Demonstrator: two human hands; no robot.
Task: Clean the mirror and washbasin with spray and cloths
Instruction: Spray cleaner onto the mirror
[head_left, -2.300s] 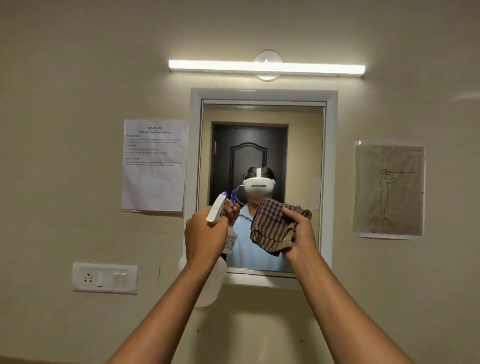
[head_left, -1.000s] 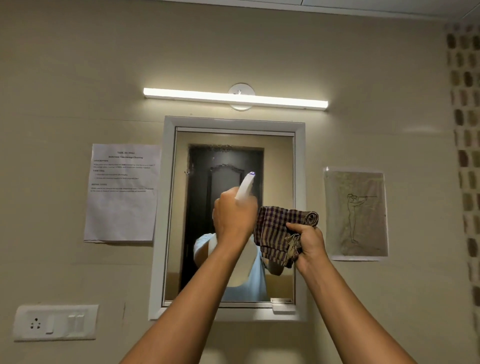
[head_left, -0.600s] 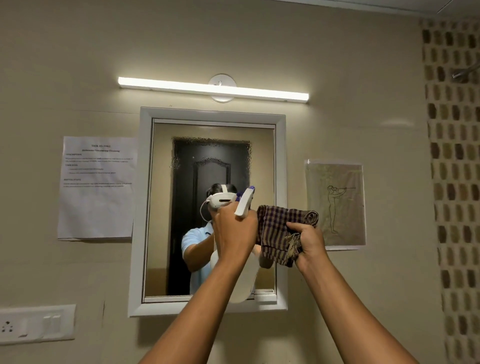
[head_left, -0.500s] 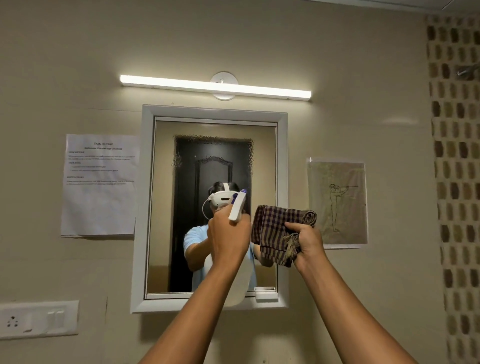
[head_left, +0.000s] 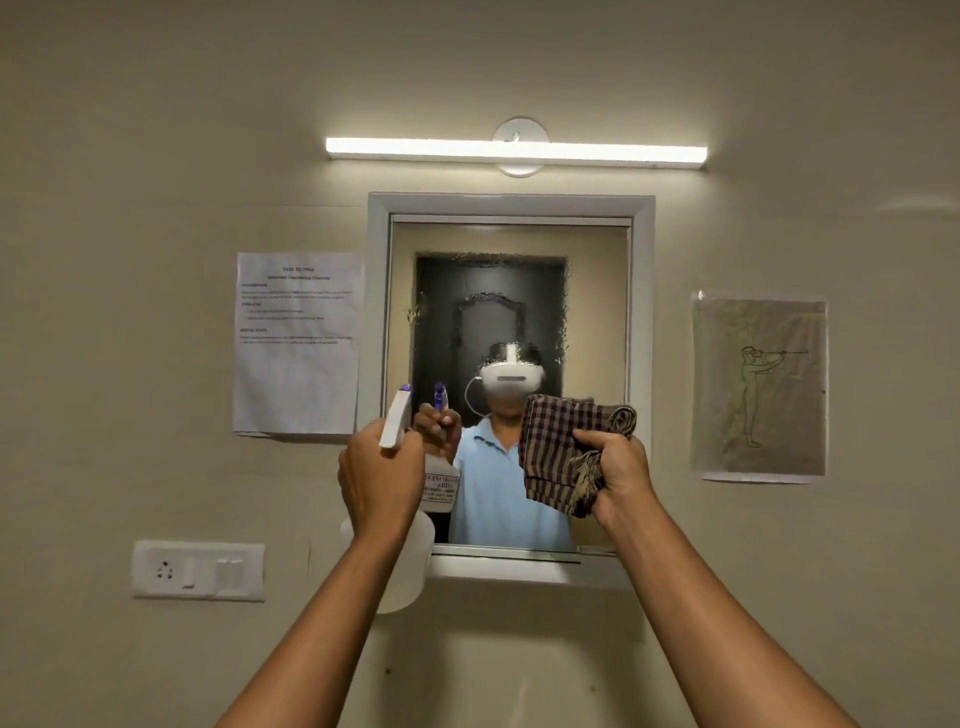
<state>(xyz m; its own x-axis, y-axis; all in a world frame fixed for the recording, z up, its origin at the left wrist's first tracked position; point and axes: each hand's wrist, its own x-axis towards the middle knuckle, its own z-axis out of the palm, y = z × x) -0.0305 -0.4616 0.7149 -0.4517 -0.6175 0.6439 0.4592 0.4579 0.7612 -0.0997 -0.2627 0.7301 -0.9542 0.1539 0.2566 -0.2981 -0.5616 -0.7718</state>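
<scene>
Left hand gripped a white plastic spray bottle before the white-framed wall mirror, droplets misting its glass; right hand clutched a bunched brown checked cloth beside it

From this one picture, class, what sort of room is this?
Probably a bathroom or washroom: a white-framed wall mirror misted with spray, a white tube light above it, and a white switch-and-socket plate.

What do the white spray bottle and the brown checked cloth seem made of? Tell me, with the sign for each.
White spray bottle in the left hand: likely plastic, its translucent, matte body showing no glassy shine. Brown checked cloth in the right hand: woven fabric, probably cotton; it bunches into soft folds.
</scene>
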